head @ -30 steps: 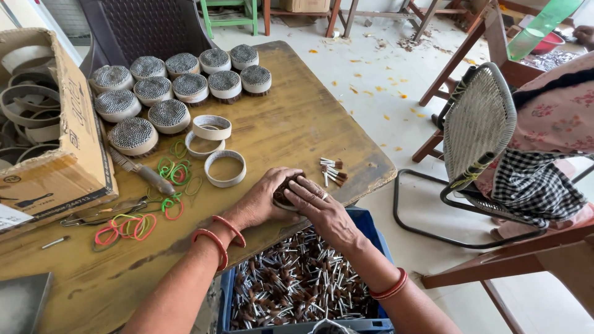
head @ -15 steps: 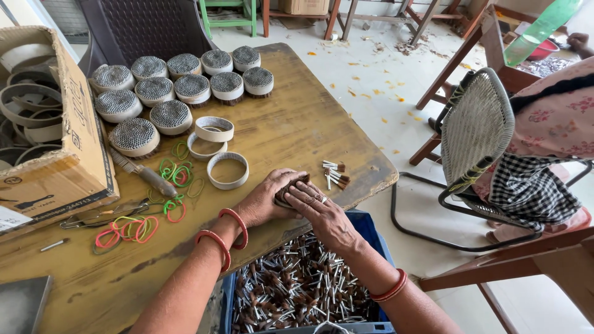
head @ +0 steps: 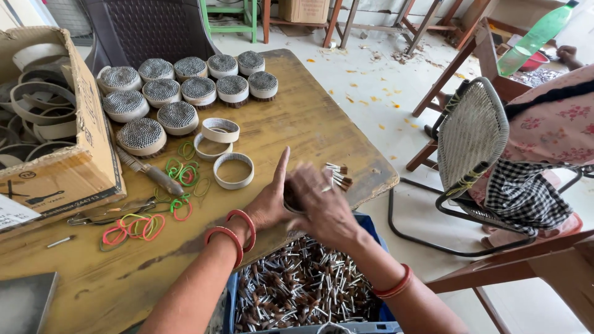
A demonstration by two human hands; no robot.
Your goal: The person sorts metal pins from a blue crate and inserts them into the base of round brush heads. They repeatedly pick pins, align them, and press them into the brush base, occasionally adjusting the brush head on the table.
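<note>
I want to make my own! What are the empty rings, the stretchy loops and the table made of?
Rings: probably cardboard or thick paper, matte off-white, thin-walled like cut tube.
Loops: look like rubber bands, thin, bendy, bright green, orange and pink.
Table: seems wood, its yellowish coat worn, scratched and stained dark along the edge.

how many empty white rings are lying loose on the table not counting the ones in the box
3: one empty ring nearest the filled rounds, one overlapping just below it, one closest to the hands. Another may be hidden inside the hands.
</note>
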